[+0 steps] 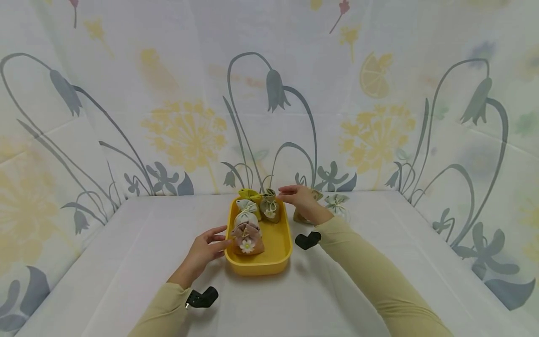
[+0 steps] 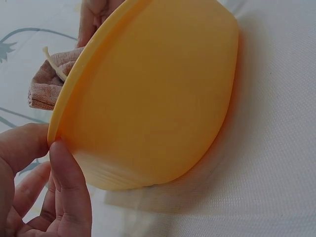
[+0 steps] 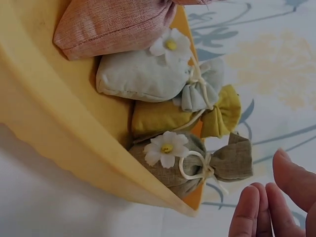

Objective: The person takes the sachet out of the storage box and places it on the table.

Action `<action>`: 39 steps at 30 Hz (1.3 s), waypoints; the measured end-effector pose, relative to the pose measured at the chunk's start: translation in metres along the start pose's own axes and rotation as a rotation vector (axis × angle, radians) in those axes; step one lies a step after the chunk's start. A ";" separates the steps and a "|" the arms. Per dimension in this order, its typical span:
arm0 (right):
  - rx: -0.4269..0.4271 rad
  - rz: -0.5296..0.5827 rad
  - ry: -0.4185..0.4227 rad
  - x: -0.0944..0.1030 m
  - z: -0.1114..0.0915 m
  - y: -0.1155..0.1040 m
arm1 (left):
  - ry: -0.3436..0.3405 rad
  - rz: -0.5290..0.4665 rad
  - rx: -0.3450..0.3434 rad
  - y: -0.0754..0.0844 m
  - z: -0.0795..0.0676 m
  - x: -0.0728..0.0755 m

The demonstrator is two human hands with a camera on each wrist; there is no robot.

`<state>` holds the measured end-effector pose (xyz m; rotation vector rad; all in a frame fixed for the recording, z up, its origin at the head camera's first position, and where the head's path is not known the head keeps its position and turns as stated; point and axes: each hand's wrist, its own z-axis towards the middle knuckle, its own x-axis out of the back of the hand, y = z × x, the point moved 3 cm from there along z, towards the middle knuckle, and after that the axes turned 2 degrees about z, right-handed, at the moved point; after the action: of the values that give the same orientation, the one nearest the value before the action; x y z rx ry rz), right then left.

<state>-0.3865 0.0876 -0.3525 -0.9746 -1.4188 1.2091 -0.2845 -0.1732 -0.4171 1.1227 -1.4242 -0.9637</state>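
Left hand (image 1: 203,253) pinches yellow tray (image 1: 275,243), 4 pouches (image 1: 249,239) inside; right hand (image 1: 305,203) empty, loosely extended, near brown pouch (image 1: 271,205).

A pale printed cloth (image 1: 294,28) hangs behind and along both sides of the white-covered table (image 1: 147,234) — grey drooping bellflowers (image 1: 275,89), yellow flower heads (image 1: 187,133), a yellow citrus slice (image 1: 374,83) right of centre. The light is soft — shadows on the table fall faint.

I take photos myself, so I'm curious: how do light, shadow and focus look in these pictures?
Head view: brightest, evenly lit, faint shadows by the tray; left wrist: dimmer, soft shadow on the table beside it; right wrist: also dim, weave clear on the pink bag, backdrop looking softer.
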 end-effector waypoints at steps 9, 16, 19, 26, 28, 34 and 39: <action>-0.022 -0.016 0.008 -0.008 0.006 -0.001 | 0.003 0.005 -0.006 0.000 0.002 -0.001; -0.045 -0.045 0.010 -0.012 0.012 0.002 | 0.004 -0.005 -0.003 0.003 -0.001 -0.001; -0.073 -0.059 0.011 -0.014 0.014 0.003 | 0.003 -0.005 0.000 0.004 -0.002 -0.001; -0.094 -0.099 -0.008 -0.020 0.017 0.002 | 0.010 -0.007 0.007 0.003 -0.001 0.000; -0.099 -0.107 -0.012 -0.021 0.019 0.002 | 0.010 -0.007 0.009 0.003 -0.002 0.000; -0.112 -0.134 -0.010 -0.022 0.021 0.003 | 0.016 -0.010 0.015 0.002 -0.001 0.001; -0.136 -0.127 0.004 -0.022 0.020 0.005 | 0.020 -0.009 0.016 0.001 0.000 0.001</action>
<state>-0.4027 0.0638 -0.3618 -0.9632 -1.5518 1.0283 -0.2845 -0.1740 -0.4153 1.1485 -1.4137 -0.9461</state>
